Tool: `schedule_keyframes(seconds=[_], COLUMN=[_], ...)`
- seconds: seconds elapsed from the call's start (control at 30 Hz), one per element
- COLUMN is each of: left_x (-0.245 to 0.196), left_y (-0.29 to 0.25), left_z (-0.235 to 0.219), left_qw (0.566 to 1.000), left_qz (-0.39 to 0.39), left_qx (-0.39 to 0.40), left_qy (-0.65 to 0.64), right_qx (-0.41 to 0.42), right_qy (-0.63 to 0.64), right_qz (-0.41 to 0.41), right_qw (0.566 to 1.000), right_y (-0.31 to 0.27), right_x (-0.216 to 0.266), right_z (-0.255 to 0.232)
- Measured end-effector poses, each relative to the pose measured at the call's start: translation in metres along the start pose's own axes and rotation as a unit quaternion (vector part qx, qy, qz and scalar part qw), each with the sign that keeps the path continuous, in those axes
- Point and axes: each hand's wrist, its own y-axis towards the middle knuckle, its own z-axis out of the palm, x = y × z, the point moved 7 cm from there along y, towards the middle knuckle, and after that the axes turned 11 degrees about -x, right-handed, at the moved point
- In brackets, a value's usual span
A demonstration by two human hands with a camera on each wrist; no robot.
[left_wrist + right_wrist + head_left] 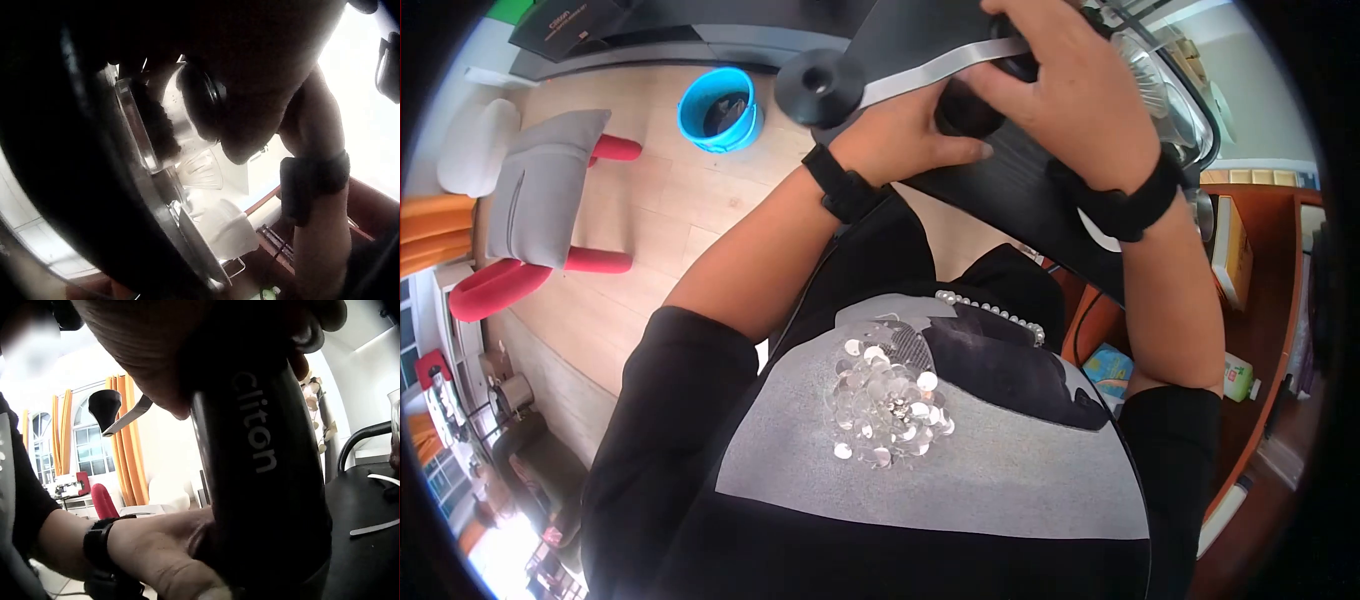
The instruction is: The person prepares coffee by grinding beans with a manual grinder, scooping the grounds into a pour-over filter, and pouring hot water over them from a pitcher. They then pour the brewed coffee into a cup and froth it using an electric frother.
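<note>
Both hands hold a black hand coffee grinder (265, 487) over the dark table, its side lettered "Cliton". My right hand (1085, 100) grips the grinder's top, where the metal crank arm (930, 72) joins it. That arm reaches left and ends in a black knob (820, 90). Lower on the body, my left hand (900, 135) wraps round it, the thumb lying across the front in the right wrist view. A clear container with dark contents (159, 128) appears in the left wrist view beyond the hands, near a ribbed clear piece (203, 172). The grinder's inside is hidden.
The black tabletop (1020, 185) has a tray with a raised dark rim (1215, 130) and glassware at its right end. A blue bucket (718, 140) stands on the floor. A chair with a grey cushion (550, 190) is at left, wooden shelves (1260, 230) at right.
</note>
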Motion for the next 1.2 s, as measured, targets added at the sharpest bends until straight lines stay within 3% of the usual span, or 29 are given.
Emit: schedule_keyframes(seconds=[0.03, 0.07, 0.1, 0.17, 0.23, 0.37, 0.4, 0.47, 0.53, 0.63, 0.9, 1.1, 1.17, 1.2], left_x=[0.002, 0.008, 0.007, 0.009, 0.007, 0.025, 0.016, 0.02, 0.034, 0.057, 0.087, 0.104, 0.099, 0.08], left_y=[0.001, -0.001, 0.0, -0.003, -0.004, 0.0, 0.008, 0.02, 0.039, 0.077, 0.1, 0.103, 0.102, 0.1], left_z=[0.002, 0.006, 0.006, 0.001, -0.001, -0.011, -0.014, -0.018, -0.022, -0.019, -0.004, -0.008, -0.006, 0.0], left_qw=[1.0, 0.999, 0.999, 0.997, 0.984, 0.977, 0.982, 0.972, 0.971, 0.978, 0.974, 0.982, 0.985, 0.982], left_qz=[0.008, -0.03, -0.031, -0.076, -0.171, -0.211, -0.173, -0.202, -0.2, -0.171, -0.175, -0.158, -0.143, -0.173], left_qx=[0.005, 0.034, 0.032, 0.003, 0.044, 0.031, -0.018, -0.045, -0.058, -0.087, -0.132, -0.1, -0.083, -0.062], left_qy=[-0.003, -0.011, -0.027, -0.019, -0.003, -0.003, -0.071, -0.11, -0.113, -0.084, -0.056, 0.019, 0.044, 0.044], right_qx=[-0.013, 0.028, -0.028, -0.051, -0.056, -0.033, -0.055, -0.086, -0.151, -0.173, -0.186, -0.199, -0.22, -0.263], right_qy=[0.008, 0.001, 0.074, 0.098, 0.15, 0.289, 0.284, 0.276, 0.32, 0.307, 0.248, 0.24, 0.245, 0.248], right_qz=[0.004, 0.034, -0.02, -0.01, 0.031, 0.255, 0.285, 0.317, 0.442, 0.501, 0.52, 0.488, 0.507, 0.508], right_qw=[1.0, 0.999, 0.997, 0.994, 0.987, 0.922, 0.914, 0.903, 0.824, 0.79, 0.796, 0.815, 0.796, 0.782], right_y=[0.001, 0.0, -0.017, -0.029, -0.045, -0.119, -0.141, -0.184, -0.232, -0.288, -0.312, -0.305, -0.311, -0.317], right_x=[-0.001, 0.001, -0.014, -0.015, -0.018, -0.061, -0.072, -0.087, -0.111, -0.131, -0.149, -0.154, -0.158, -0.162], right_z=[-0.004, -0.011, 0.0, -0.018, -0.046, -0.077, -0.084, -0.093, -0.095, -0.09, -0.069, -0.073, -0.074, -0.076])
